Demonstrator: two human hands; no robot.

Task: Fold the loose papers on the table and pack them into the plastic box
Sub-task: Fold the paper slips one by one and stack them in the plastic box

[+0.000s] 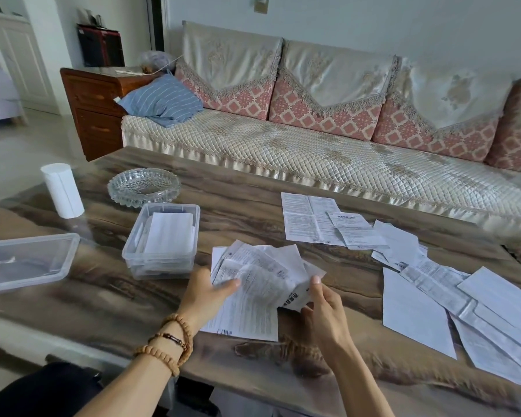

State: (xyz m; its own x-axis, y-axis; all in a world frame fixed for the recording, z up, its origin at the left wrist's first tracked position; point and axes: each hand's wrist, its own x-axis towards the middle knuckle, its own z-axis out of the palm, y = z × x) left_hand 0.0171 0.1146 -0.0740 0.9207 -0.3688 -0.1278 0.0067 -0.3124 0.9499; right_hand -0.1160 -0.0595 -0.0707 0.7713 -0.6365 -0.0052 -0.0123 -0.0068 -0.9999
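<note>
Left hand (206, 291): grips left edge of printed sheet (253, 296).
Right hand (322, 308): pinches its right edge.
Sheet: centre table, right of plastic box (160, 260).
Loose papers (433, 281): far right.

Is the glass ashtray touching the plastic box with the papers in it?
Apart. The head view shows a strip of bare table between the glass ashtray and the far rim of the plastic box.

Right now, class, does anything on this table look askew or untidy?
Yes. The loose papers on the right lie overlapped at odd angles, some creased. The sheet held by the left hand and right hand is crumpled. The plastic box holds folded papers neatly.
</note>
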